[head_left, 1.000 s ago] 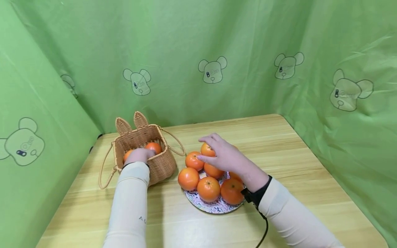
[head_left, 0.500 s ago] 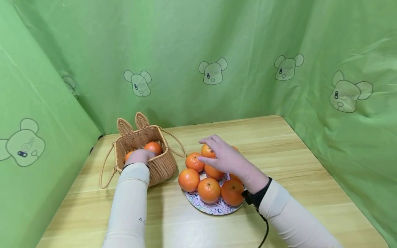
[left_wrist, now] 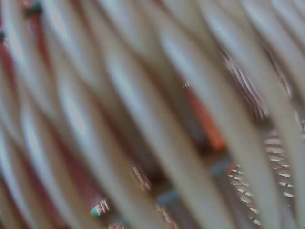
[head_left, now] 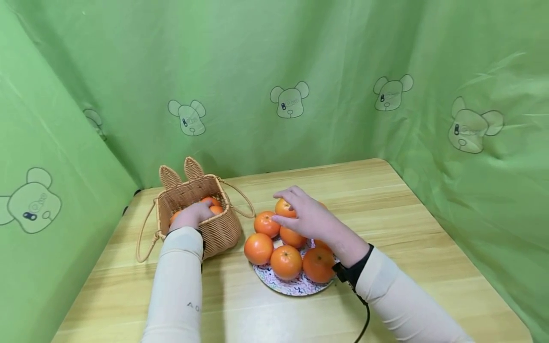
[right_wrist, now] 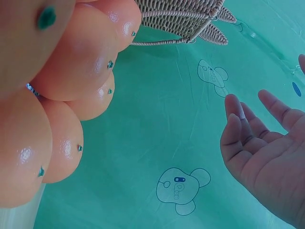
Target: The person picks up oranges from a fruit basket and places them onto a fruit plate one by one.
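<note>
In the head view my left hand [head_left: 196,213] reaches into a wicker basket [head_left: 220,236] with two rabbit-like ears. Its fingers lie across an orange [head_left: 217,210] inside; I cannot tell whether they grip it. More orange skin shows by the wrist. Blurred wicker [left_wrist: 143,105] fills the left wrist view and hides that hand. My right hand [head_left: 310,214] hovers with relaxed, spread fingers over several oranges [head_left: 286,262] on a patterned round plate [head_left: 272,280]. In the right wrist view this hand [right_wrist: 271,152] holds nothing, apart from the oranges [right_wrist: 78,52] at left.
The basket's rope handles [head_left: 145,243] stick out on either side, the right one close to the plate. A black cable [head_left: 366,324] hangs from the right wristband onto the wooden table [head_left: 429,267]. Green curtains [head_left: 343,57] with printed bear heads enclose the table.
Inside the basket my left hand has shifted up and right, its fingers now over the orange it was beside. My right hand stays above the plate. The head view has swung slightly.
</note>
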Available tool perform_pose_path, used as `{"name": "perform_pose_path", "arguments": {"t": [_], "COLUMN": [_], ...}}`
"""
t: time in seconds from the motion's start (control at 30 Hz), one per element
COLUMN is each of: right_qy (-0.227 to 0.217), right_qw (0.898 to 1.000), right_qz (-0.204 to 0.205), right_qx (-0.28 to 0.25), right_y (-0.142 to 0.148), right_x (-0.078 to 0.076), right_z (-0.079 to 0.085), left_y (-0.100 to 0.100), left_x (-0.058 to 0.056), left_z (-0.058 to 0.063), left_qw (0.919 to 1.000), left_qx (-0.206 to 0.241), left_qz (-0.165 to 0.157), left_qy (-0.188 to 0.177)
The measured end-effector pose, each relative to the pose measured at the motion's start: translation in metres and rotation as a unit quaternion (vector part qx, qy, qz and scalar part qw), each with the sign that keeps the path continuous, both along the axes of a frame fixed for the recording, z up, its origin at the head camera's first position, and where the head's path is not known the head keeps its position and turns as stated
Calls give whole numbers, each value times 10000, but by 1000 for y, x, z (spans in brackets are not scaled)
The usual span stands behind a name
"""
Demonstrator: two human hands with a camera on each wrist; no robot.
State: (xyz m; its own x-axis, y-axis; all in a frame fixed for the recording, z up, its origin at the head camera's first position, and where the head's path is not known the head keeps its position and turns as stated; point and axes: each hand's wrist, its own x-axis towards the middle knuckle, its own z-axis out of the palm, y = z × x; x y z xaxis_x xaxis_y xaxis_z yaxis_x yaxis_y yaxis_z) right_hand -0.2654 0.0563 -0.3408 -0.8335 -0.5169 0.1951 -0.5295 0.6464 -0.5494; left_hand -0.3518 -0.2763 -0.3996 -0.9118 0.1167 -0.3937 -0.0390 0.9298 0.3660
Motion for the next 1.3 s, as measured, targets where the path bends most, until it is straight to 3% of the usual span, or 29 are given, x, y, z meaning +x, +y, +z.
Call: {"name": "perform_pose_path", "arguments": {"t": [0.03,0.07,0.1,0.17,0.47,0.6,0.8,0.9,1.0,1.13,1.3], "right_qy": [11,8,16,38,-20,-33,-48,-34,-13,48,44], "right_qw": [10000,10000,10000,10000,10000,10000,10000,9999,9996,9991,9989], "right_qz": [4,2,-6,-9,-29,-52,-7,61,144,178,107], "right_qx": [0,-8,0,6,18,41,-21,-104,-253,-382,-444], "right_y": [0,1,1,2,2,3,2,2,1,0,-1], "right_x": [0,0,1,1,2,3,4,5,7,10,11], "right_z": [0,1,1,2,1,1,3,5,7,10,10], "left_y": [15,22,24,16,13,12,24,39,57,82,110], "left_x": [23,35,39,28,37,43,54,65,77,87,99], "left_z": [28,42,46,34,41,46,56,62,65,62,50], "left_qw": [9996,9989,9983,9964,9844,9678,9235,9018,8880,8797,8716], "left_qx": [-18,-16,8,-61,-89,143,969,1336,1576,1716,1807], "left_qz": [297,436,503,673,917,1272,1649,1517,1156,464,-284], "left_qy": [-2,140,286,515,1496,2167,3326,3821,4163,4411,4549]}}
